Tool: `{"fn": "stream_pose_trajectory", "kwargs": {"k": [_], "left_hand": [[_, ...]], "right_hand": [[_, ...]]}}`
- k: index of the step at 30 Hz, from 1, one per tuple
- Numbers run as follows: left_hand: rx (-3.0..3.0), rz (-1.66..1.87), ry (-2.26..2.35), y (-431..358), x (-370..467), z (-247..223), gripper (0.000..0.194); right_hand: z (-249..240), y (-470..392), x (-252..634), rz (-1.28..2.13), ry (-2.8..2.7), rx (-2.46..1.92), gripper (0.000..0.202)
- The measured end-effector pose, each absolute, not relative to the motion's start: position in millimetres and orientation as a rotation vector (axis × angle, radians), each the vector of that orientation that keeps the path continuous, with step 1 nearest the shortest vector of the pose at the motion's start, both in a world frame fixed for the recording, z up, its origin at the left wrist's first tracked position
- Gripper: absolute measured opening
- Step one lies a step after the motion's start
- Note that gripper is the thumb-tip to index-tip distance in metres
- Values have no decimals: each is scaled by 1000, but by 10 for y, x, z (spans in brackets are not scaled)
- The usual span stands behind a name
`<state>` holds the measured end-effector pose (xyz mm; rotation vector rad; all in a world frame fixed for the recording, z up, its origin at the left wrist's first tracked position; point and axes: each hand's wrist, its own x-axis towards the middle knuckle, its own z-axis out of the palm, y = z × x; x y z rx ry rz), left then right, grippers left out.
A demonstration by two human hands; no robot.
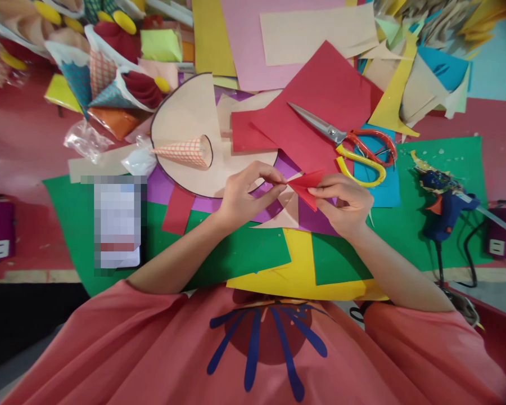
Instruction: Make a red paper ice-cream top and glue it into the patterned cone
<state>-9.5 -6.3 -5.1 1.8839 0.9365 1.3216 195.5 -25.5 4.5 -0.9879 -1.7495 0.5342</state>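
Note:
Between my two hands is a small red paper cone (306, 183), its narrow tip pointing left. My left hand (248, 194) pinches that tip between thumb and forefinger. On its wider side, my right hand (341, 199) grips the paper with thumb and fingers. Just beyond lies a large cream paper disc (185, 118) with a dark outlined edge. A small checkered paper cone (185, 152) rests on the disc. Red-and-yellow handled scissors (341, 138) lie past my right hand on a red paper sheet (320, 84).
A blue glue gun (447, 211) with a cord lies at right on green paper (459, 152). At left is a phone (118, 225), blurred out. Finished paper ice-cream cones (109, 62) crowd the back left. Paper scraps (425, 95) are heaped at the back right.

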Motion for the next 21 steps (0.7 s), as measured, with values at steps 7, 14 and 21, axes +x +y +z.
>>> {"fn": "stream_pose_trajectory", "kwargs": {"k": [7,14,21], "left_hand": [[2026,1306,832,-37,-96,-14,7],[1912,1183,920,-57,-104,10,8],[1754,1027,1001,-95,-71,12,21]], "right_hand": [[62,-254,1946,584,-1760,-920,18],[89,-244,1933,716,-1711,-991,13],[94,-264,1911,974,-1561,-1084,5]]}}
